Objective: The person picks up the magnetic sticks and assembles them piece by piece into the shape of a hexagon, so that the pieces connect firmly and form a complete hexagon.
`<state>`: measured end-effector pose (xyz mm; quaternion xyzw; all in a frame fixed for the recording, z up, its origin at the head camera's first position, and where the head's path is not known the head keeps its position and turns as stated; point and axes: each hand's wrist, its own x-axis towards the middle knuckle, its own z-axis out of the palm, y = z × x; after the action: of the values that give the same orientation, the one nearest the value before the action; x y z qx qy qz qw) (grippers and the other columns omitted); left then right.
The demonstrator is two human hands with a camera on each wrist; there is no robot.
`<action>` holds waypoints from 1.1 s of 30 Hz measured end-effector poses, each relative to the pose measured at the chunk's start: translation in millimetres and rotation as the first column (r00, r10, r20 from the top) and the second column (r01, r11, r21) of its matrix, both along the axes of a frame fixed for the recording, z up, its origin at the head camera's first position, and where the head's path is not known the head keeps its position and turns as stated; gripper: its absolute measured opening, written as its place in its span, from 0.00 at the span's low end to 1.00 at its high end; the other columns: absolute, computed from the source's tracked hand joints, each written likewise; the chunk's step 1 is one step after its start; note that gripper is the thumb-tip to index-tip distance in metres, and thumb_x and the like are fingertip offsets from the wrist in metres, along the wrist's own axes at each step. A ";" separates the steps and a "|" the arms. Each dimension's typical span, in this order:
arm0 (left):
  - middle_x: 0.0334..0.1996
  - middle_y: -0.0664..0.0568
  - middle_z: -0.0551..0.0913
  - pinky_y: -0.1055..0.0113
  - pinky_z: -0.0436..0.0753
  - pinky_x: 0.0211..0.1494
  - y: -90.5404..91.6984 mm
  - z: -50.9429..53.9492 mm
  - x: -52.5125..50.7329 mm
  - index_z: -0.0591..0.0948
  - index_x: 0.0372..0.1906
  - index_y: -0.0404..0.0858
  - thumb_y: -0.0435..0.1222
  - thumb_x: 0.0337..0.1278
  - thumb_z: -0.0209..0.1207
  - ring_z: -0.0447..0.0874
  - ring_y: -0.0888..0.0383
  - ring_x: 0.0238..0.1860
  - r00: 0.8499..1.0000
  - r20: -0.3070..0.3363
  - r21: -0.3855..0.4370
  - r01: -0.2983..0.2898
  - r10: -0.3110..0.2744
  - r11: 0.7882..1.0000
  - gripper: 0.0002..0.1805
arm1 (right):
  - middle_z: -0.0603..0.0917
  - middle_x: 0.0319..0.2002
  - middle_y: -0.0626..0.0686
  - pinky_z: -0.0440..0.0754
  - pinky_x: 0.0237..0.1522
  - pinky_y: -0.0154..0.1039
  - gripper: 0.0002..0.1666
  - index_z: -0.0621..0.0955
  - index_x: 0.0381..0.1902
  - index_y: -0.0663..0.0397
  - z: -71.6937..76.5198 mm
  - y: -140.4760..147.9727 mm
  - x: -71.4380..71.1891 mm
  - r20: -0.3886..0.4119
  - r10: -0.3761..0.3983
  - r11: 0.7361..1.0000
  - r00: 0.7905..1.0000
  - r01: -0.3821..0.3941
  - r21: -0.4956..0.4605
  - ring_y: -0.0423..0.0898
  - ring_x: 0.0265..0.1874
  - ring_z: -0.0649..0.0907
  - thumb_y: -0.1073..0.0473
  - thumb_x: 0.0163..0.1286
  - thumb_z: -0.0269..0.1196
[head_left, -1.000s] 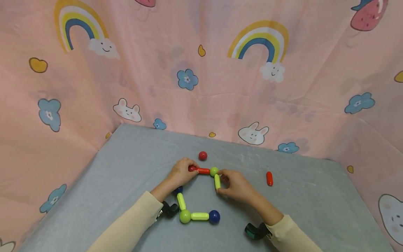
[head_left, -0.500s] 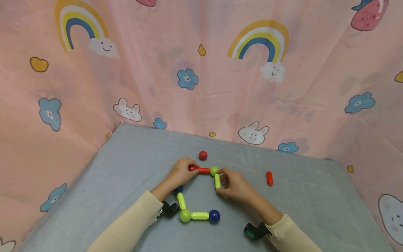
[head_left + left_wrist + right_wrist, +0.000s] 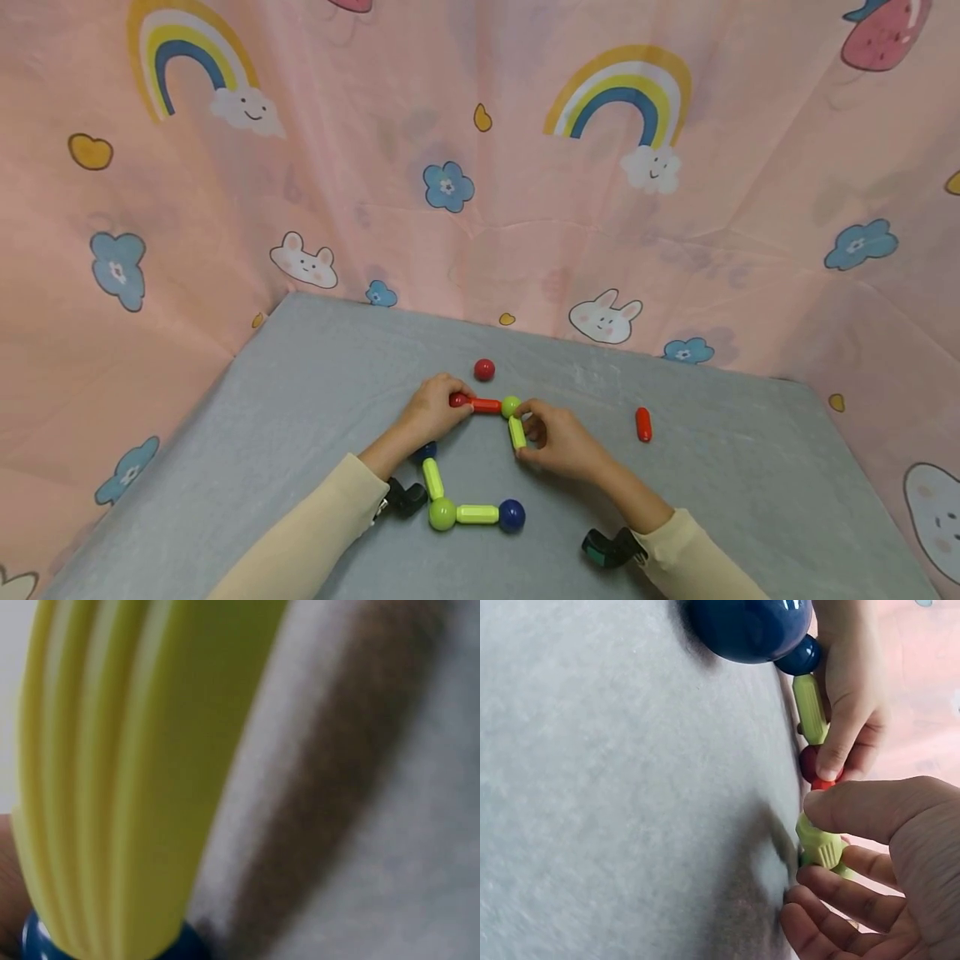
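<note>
My left hand (image 3: 435, 410) grips a red ball (image 3: 458, 401) at the near end of a red rod (image 3: 486, 406). That rod meets a lime-green ball (image 3: 511, 406). My right hand (image 3: 566, 442) pinches a yellow-green rod (image 3: 517, 433) between thumb and fingers, its upper end against the green ball. In the right wrist view another yellow-green rod (image 3: 810, 709) runs from a blue ball to the red ball, partly behind the left hand. Nearer lies a chain: dark blue ball (image 3: 427, 451), rod (image 3: 432, 480), green ball (image 3: 442, 514), rod (image 3: 477, 514), blue ball (image 3: 512, 517).
A loose red ball (image 3: 484, 370) lies beyond the hands. Off to the right is a loose red rod (image 3: 643, 424). Everything rests on a grey cloth-covered table (image 3: 750, 475), with a pink patterned curtain (image 3: 517, 258) behind it and at both sides.
The upper end of the yellow-green rod in my right hand has tilted slightly left, under the green ball. Both hands have otherwise stayed in place.
</note>
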<state>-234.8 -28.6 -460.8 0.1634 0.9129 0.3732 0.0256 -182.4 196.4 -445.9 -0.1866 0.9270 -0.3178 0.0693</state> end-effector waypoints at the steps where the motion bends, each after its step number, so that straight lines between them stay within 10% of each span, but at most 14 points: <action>1: 0.36 0.50 0.80 0.70 0.70 0.35 -0.1 -0.4 -0.1 0.87 0.38 0.42 0.36 0.54 0.65 0.71 0.59 0.34 1.000 -0.003 -0.002 0.001 -0.001 1.000 0.06 | 0.84 0.38 0.49 0.82 0.38 0.35 0.26 0.77 0.50 0.53 0.3 0.4 -0.5 -0.004 0.006 1.000 1.000 -0.006 0.007 0.41 0.37 0.81 0.61 0.53 0.73; 16: 0.39 0.49 0.83 0.63 0.77 0.43 -3.7 1.1 5.5 0.86 0.38 0.41 0.36 0.52 0.65 0.76 0.56 0.38 0.997 -0.033 -0.014 -0.071 0.070 0.997 0.07 | 0.85 0.36 0.52 0.81 0.28 0.32 0.20 0.77 0.50 0.55 0.9 -0.3 -7.1 0.055 -0.042 0.997 0.998 0.045 -0.066 0.41 0.31 0.81 0.66 0.58 0.67; 33: 0.26 0.53 0.79 0.70 0.71 0.29 -22.6 15.3 12.6 0.83 0.33 0.38 0.38 0.52 0.65 0.72 0.60 0.26 0.998 0.012 -0.103 -0.061 0.062 0.993 0.07 | 0.83 0.31 0.51 0.78 0.24 0.31 0.16 0.80 0.46 0.57 -1.3 -11.7 -22.2 0.023 -0.056 0.995 0.998 0.058 -0.076 0.39 0.27 0.79 0.67 0.59 0.65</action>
<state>-222.1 -51.2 -445.5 0.1308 0.9353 0.3275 0.0294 -204.6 184.8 -447.2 -0.1592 0.9183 -0.3570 0.0627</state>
